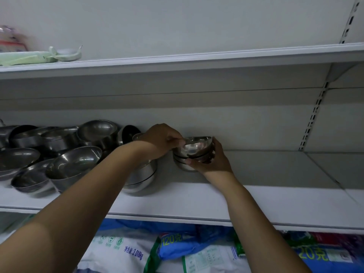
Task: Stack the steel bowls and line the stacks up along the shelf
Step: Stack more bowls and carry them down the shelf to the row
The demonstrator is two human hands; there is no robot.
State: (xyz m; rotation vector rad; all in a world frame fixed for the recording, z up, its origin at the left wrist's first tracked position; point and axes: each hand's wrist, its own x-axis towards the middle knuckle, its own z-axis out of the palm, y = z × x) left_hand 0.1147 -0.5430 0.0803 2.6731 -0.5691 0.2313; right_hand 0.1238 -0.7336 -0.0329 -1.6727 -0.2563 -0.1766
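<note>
A small stack of steel bowls (194, 152) stands near the back of the white shelf (275, 203), about mid-width. My left hand (161, 140) pinches the rim of the top bowl from the left. My right hand (212, 158) curls round the stack's right side, thumb at the front. A taller stack of bowls (141, 174) stands just left of it, partly hidden by my left forearm. Several loose steel bowls (72, 162) lie heaped and tilted on the shelf's left part.
The shelf's right part is bare up to a slotted upright (313, 115). A higher shelf (177, 60) carries green plastic items (49, 57) at the left. Below the bowl shelf lie printed bags (177, 251).
</note>
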